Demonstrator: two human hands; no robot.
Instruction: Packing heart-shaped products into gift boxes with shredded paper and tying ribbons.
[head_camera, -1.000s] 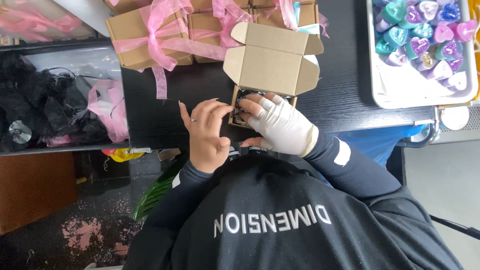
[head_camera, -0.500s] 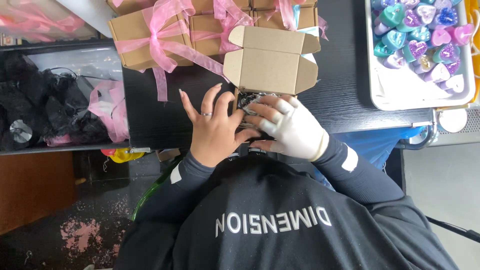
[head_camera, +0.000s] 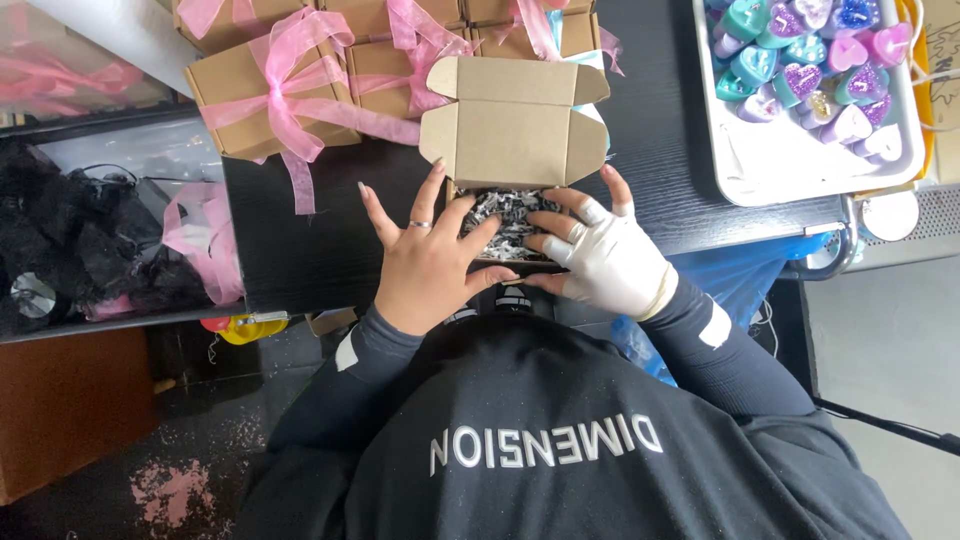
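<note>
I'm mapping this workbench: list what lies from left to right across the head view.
Black shredded stuff in a bin → ribboned brown box → left hand → open cardboard box → right hand in a white glove → white tray of heart-shaped candles.

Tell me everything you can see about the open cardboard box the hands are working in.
The open cardboard box is plain brown card lying on the black table, its lid with side flaps folded back away from the person. Its tray is packed with black-and-white shredded paper filling. The bare left hand and the white-gloved right hand both press spread fingers into that filling. Ribbon-tied boxes sit just behind it.
</note>
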